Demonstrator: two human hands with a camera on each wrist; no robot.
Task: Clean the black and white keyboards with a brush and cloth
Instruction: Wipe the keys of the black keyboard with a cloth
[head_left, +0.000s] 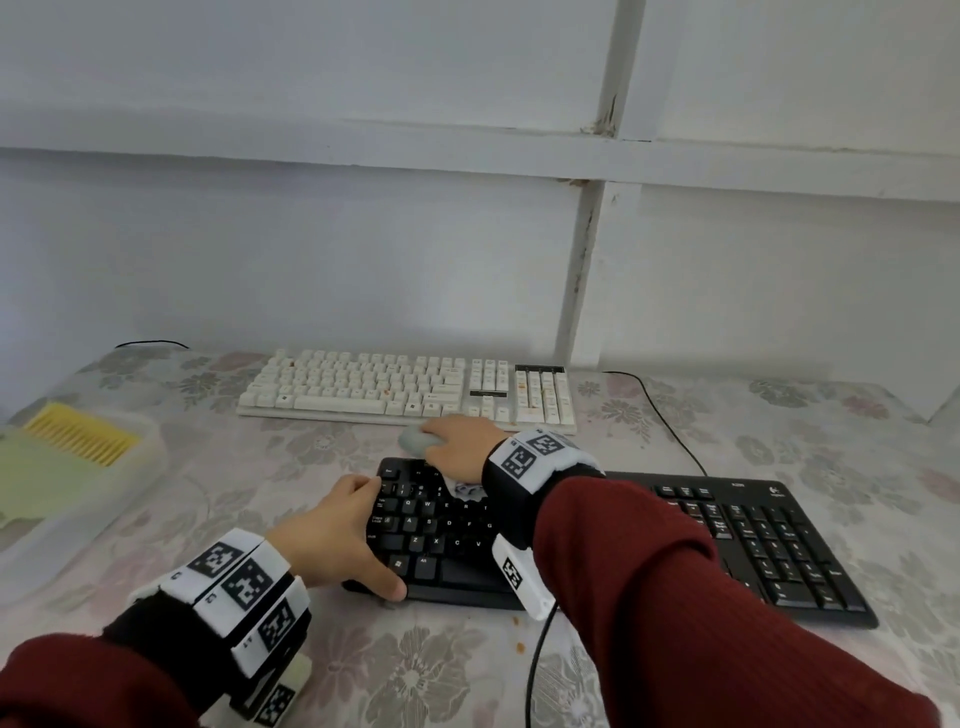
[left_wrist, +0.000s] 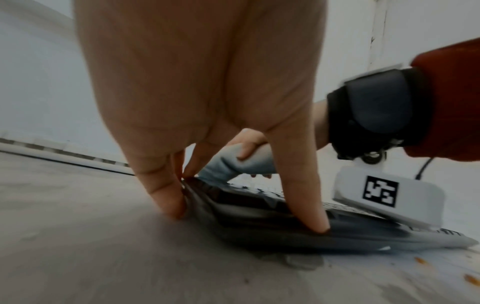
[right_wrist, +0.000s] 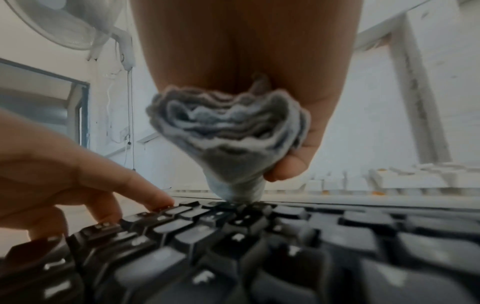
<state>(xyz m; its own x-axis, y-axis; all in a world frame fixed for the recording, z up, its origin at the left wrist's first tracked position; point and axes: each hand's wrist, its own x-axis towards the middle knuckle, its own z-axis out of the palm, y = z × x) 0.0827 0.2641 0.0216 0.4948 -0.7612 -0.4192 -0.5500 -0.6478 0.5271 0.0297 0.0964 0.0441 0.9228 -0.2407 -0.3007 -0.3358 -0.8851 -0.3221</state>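
My right hand (head_left: 457, 449) has the bunched-up cloth (head_left: 415, 441) squeezed tight, pressed on the top row of the black keyboard (head_left: 447, 545). Left hand (head_left: 332, 535), fingers straight, pins its 9 o'clock end. White keyboard (head_left: 395, 384) sits at 12.

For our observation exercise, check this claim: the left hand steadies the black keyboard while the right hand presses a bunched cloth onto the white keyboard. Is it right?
Not quite. The right wrist view shows the bunched cloth, gripped by the right hand, pressing onto the black keyboard, not the white keyboard. The left hand does steady the black keyboard.
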